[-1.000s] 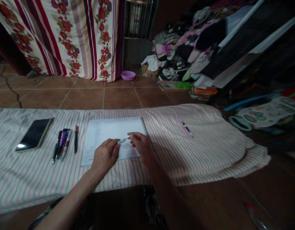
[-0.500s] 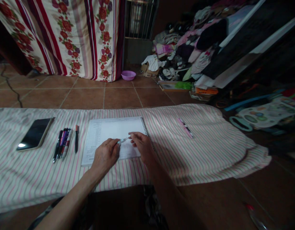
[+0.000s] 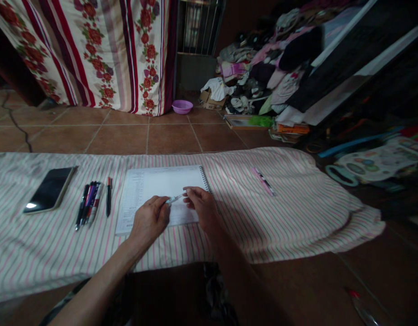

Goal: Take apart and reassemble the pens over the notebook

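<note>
A slim light-coloured pen (image 3: 175, 198) is held level between my hands, above a spiral notebook (image 3: 161, 179). My left hand (image 3: 150, 216) is closed round the pen's left end. At its other end, the thumb and fingers of my right hand (image 3: 200, 203) pinch the tip. The notebook lies with its wire binding on the right and a printed column along the left of its page. My forearms reach in from the bottom of the view.
Left of the notebook lie a single dark pen (image 3: 108, 197), a bunch of several pens (image 3: 88, 206) and a phone (image 3: 50, 190). A pink pen (image 3: 263, 182) rests to the right on the striped cloth (image 3: 297, 217). Beyond, a purple basin (image 3: 182, 107) stands on the tiled floor.
My right hand has shifted very slightly to the right along the pen's end. Everything else stays where it was.
</note>
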The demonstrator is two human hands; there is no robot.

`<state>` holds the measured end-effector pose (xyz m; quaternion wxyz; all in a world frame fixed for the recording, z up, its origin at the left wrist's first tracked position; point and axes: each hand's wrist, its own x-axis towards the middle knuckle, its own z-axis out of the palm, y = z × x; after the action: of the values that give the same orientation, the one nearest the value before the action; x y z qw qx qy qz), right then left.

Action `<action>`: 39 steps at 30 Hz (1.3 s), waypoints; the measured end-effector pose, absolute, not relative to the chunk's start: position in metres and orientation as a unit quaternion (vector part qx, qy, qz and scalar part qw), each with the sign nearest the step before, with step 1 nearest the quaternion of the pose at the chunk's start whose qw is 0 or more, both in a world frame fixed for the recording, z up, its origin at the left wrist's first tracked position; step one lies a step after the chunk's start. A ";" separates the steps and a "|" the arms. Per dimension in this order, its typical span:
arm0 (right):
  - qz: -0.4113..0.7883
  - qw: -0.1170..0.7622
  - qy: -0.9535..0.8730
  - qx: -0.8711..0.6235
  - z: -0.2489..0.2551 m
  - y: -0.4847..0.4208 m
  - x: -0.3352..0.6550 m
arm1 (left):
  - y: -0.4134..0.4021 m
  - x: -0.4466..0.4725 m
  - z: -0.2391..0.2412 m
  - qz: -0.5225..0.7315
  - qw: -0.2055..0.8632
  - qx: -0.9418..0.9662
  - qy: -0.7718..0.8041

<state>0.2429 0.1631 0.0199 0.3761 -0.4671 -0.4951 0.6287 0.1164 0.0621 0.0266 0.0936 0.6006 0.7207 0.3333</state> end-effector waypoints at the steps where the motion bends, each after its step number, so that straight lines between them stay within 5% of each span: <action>1: 0.627 0.379 -0.494 -0.469 0.020 0.163 0.243 | 0.062 0.116 0.026 0.333 0.094 0.600 0.721; 20: 0.526 0.396 -0.602 -0.452 0.011 0.183 0.266 | 0.062 0.116 0.031 0.293 0.067 0.599 0.742; 39: 0.296 0.359 -0.766 -0.444 0.002 0.189 0.270 | 0.064 0.120 0.031 0.277 0.051 0.613 0.738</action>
<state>0.2696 0.1891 0.0017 0.3585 -0.4443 -0.7659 0.2957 0.1200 0.0636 0.0305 0.0507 0.6134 0.7378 0.2773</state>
